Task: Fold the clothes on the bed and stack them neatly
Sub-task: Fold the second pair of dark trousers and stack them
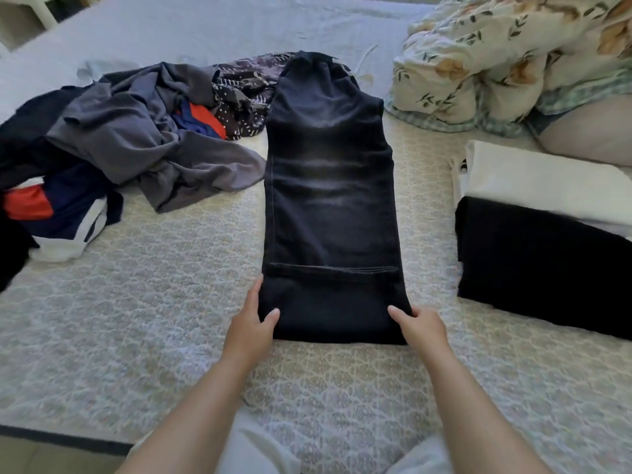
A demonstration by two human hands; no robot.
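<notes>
Jeans of black faded denim lie on the patterned bed, their long axis running straight away from our fingers. We pinch the near folded end, left hand and right hand equally close at opposite corners. Beyond the left fingers sits a heap of unfolded clothes; beyond the right, a folded black-and-white stack.
</notes>
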